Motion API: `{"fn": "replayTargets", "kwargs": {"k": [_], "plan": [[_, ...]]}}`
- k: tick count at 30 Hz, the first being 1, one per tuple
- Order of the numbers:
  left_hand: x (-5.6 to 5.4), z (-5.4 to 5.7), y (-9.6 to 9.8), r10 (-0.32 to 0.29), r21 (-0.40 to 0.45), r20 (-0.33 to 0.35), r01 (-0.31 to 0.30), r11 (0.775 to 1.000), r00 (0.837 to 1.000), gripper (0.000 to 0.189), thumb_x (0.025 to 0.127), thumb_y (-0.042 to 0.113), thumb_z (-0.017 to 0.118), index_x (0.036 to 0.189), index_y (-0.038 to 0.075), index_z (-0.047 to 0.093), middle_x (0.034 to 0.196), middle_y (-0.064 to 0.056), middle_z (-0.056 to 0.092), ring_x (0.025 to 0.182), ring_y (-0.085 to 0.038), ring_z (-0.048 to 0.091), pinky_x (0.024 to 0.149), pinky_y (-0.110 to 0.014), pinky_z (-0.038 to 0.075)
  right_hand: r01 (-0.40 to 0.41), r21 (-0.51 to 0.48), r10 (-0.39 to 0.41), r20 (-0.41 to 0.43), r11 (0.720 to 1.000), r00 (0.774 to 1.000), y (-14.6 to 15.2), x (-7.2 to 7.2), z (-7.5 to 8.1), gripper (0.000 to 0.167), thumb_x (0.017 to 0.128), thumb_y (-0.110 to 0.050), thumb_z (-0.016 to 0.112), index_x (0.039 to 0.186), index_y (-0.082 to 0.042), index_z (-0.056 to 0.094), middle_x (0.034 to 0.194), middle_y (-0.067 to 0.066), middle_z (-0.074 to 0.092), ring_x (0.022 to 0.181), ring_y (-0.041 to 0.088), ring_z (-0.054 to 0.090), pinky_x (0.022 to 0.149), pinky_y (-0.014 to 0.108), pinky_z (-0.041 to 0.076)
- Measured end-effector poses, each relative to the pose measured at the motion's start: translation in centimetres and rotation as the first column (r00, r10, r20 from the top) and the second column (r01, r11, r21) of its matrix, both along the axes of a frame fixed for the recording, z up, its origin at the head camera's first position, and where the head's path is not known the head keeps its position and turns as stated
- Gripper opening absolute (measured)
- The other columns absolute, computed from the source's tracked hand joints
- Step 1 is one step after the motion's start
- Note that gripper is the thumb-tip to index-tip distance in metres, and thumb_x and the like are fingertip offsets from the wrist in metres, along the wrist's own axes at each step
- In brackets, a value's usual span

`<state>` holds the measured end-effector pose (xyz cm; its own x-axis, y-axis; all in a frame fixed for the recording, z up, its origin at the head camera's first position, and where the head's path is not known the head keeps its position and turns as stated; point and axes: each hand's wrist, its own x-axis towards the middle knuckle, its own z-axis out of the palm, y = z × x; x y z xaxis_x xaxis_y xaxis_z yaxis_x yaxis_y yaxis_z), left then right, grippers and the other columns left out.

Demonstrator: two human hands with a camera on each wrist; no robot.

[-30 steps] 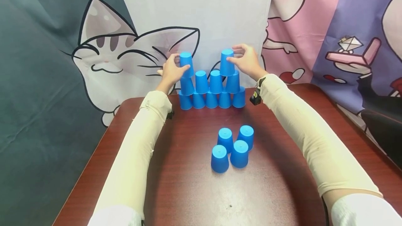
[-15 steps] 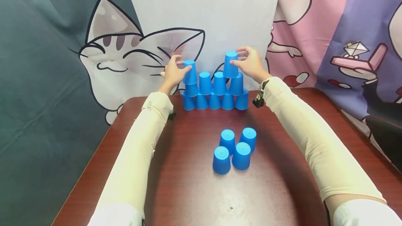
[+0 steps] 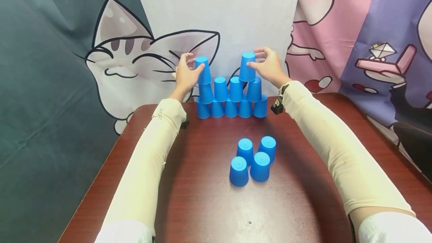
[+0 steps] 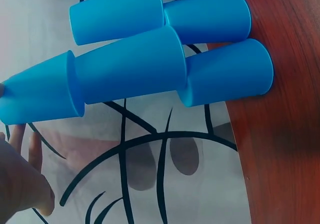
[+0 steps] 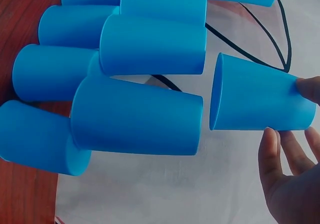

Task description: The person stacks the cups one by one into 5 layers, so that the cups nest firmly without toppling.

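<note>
Two rows of upside-down blue cups form a wall at the far side of the table, the longer row (image 3: 231, 109) below and the upper row (image 3: 221, 90) straddling its gaps. My left hand (image 3: 185, 75) pinches a blue cup (image 3: 203, 71) between thumb and fingers over the upper row's left end. In the left wrist view that cup's rim meets the base of the cup below (image 4: 131, 66). My right hand (image 3: 270, 66) grips another blue cup (image 3: 247, 68) near its base. The right wrist view shows a gap between it and the upper-row cups (image 5: 140, 116).
Several more upside-down blue cups (image 3: 260, 167) stand in a cluster on the brown table (image 3: 202, 183), nearer to me and right of middle. A printed cloth backdrop (image 3: 249, 14) hangs right behind the wall of cups. A dark object (image 3: 411, 138) lies beyond the table's right edge.
Compared with half a second ago, the left hand and its cup are higher above the upper row. The right hand with its cup has risen slightly. The clustered cups stay put.
</note>
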<state>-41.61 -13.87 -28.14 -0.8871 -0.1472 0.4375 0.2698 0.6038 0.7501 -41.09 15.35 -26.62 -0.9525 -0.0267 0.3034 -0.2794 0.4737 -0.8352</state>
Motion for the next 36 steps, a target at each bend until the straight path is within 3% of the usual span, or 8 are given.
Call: {"fn": "replayTargets", "kwargs": {"k": [4, 9, 15, 36], "plan": [[0.2, 0.2, 0.3, -0.028, 0.039, -0.037, 0.029, 0.999, 0.999, 0.058, 0.092, 0.042, 0.069, 0.139, 0.019, 0.045, 0.135, 0.002, 0.062, 0.109, -0.018, 0.057, 0.101, -0.042, 0.03, 0.004, -0.003, -0.004, -0.008, 1.0, 1.0, 0.0, 0.2, 0.2, 0.061, 0.091, -0.036, 0.072, 0.142, -0.012, 0.049, 0.143, 0.011, 0.054, 0.125, 0.027, 0.057, 0.1, 0.041, 0.049], [0.2, 0.2, 0.9, -0.051, 0.08, -0.054, 0.056, 0.995, 0.997, 0.058, 0.092, 0.04, 0.069, 0.139, 0.016, 0.044, 0.134, 0.001, 0.062, 0.096, -0.017, 0.06, 0.082, -0.031, 0.044, 0.0, -0.015, 0.0, -0.017, 1.0, 1.0, -0.1, 0.3, 0.4, 0.061, 0.09, -0.035, 0.073, 0.141, -0.012, 0.05, 0.142, 0.011, 0.055, 0.124, 0.027, 0.058, 0.099, 0.04, 0.049], [0.0, -0.2, 1.3, -0.085, 0.077, -0.041, 0.087, 0.993, 0.996, 0.061, 0.092, 0.04, 0.069, 0.141, 0.015, 0.042, 0.136, -0.001, 0.061, 0.094, -0.017, 0.061, 0.081, -0.032, 0.048, -0.011, -0.035, 0.009, -0.041, 0.999, 0.999, -0.7, 0.3, 0.4, 0.06, 0.089, -0.036, 0.074, 0.139, -0.012, 0.051, 0.141, 0.011, 0.056, 0.122, 0.026, 0.059, 0.097, 0.038, 0.051], [0.1, -0.9, 1.3, -0.051, -0.019, 0.022, 0.051, 0.999, 0.998, 0.063, 0.092, 0.04, 0.07, 0.143, 0.02, 0.039, 0.141, 0.0, 0.056, 0.101, -0.016, 0.062, 0.083, -0.032, 0.051, -0.031, 0.0, 0.031, -0.022, 1.0, 0.999, -4.7, -0.4, -0.4, 0.06, 0.09, -0.036, 0.074, 0.139, -0.013, 0.05, 0.142, 0.009, 0.055, 0.12, 0.025, 0.06, 0.093, 0.036, 0.053]]}}
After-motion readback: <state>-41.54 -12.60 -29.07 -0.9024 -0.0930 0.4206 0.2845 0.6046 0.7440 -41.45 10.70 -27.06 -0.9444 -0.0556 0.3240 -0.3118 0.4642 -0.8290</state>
